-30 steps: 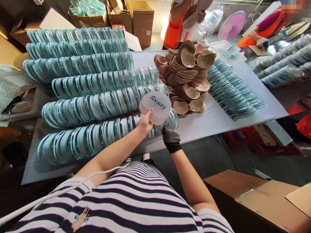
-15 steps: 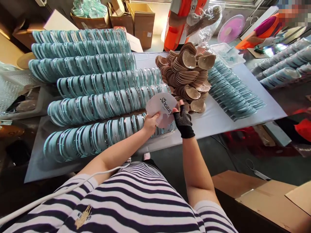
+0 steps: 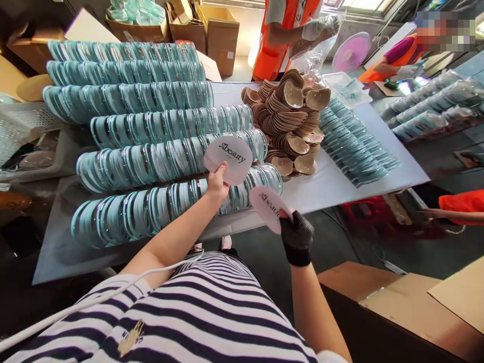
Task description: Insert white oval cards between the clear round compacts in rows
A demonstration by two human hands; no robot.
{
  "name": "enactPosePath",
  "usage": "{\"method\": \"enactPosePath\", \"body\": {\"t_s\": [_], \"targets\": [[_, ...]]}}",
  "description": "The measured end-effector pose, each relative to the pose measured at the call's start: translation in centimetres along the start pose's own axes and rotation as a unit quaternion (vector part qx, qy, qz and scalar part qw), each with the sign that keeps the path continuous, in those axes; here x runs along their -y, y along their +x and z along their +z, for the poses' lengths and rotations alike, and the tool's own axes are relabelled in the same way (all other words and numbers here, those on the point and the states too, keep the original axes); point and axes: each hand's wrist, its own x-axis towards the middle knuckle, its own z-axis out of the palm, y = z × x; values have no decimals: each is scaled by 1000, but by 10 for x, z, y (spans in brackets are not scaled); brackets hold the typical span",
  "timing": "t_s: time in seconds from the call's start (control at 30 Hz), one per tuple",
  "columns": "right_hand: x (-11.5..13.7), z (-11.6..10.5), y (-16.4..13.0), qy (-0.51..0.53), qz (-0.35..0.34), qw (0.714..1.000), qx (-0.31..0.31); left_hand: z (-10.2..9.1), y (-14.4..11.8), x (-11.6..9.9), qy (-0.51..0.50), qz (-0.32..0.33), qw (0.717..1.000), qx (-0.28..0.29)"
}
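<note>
A stack of round pale pink cards (image 3: 230,157) printed "beauty" is gripped by my bare left hand (image 3: 219,182), thumb on top, above the front rows. My right hand (image 3: 297,229), in a black fingerless glove, pinches a single round printed card (image 3: 266,205) by its right edge, tilted, in front of the table edge. Behind both hands, long rows of round pale-blue clear-rimmed discs (image 3: 170,164) stand on edge. Piled brown curved pieces (image 3: 289,123) lie just beyond, shaped like rounded paddles.
The table (image 3: 302,194) has a pale cover. Flat pale-blue packs (image 3: 355,146) lie in rows at right, near a white basket (image 3: 346,88). A co-worker in an orange vest (image 3: 274,40) stands opposite, handling clear plastic. Open cardboard boxes (image 3: 408,312) sit at lower right.
My hands have moved apart. The right hand has drawn one card off the stack, toward me and to the right; the left has shifted left with the others.
</note>
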Motion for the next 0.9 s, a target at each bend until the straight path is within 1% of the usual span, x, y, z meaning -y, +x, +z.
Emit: {"method": "enactPosePath", "body": {"t_s": [0.07,0.13,0.2,0.27,0.33,0.37,0.43,0.5,0.57,0.63,0.77,0.83,0.9], "targets": [[-2,5,-27,-34,-51,997,41,-2,6,-2,-1,-6,1000,-10],[5,25,-38,-66,-84,991,76,-3,9,0,6,-10,1000,-2],[16,53,-31,-95,-93,984,119,-4,9,2,11,-8,1000,10],[30,79,-14,-125,-74,974,175,-5,8,3,15,-7,1000,17],[40,93,2,-153,-45,963,219,-7,7,4,18,-4,1000,20],[44,94,7,-163,-33,959,230,-7,6,4,19,-3,1000,21],[47,88,12,-171,-19,956,238,-8,5,4,18,-3,1000,21],[46,79,13,-161,-11,954,251,-8,5,4,16,-8,1000,20],[45,76,15,-141,0,954,266,-8,6,3,16,-15,1000,18],[45,82,19,-125,8,952,278,-7,6,3,17,-16,1000,18],[45,103,22,-111,21,952,285,-8,5,3,26,-21,999,17],[42,107,19,-43,47,955,289,-9,2,4,37,-26,999,16],[38,106,14,47,80,948,305,-10,-1,6,43,-22,999,20]]}}
